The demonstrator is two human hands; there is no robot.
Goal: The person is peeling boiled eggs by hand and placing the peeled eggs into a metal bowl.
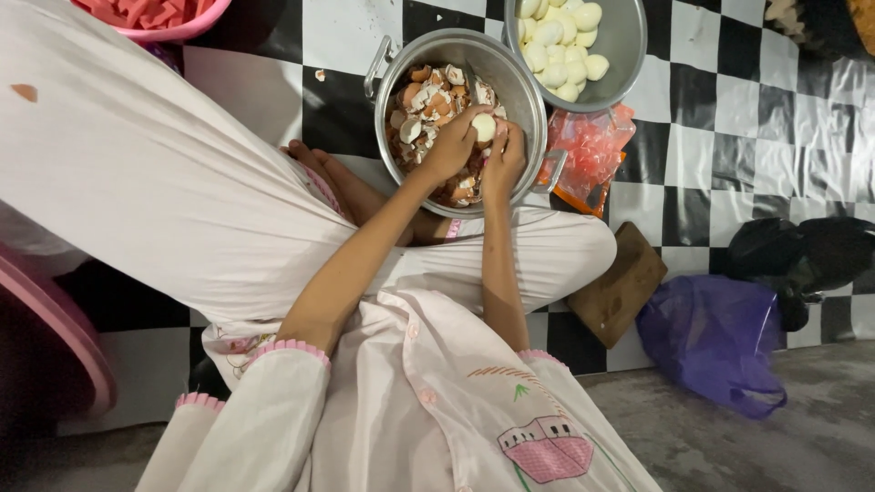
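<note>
The bowl of peeled eggs (622,46) and the pink tub (173,32) are cut off at the top. The hands (478,146) hide part of the egg (484,127).

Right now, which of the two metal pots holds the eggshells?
The handled pot under both hands, nearer the person; the farther metal bowl holds peeled white eggs.

One head-worn view only, looking steeply down past chest and lap onto the checkered floor (729,109); close in, facing forward, metal pot (519,77) just ahead at far centre.
</note>
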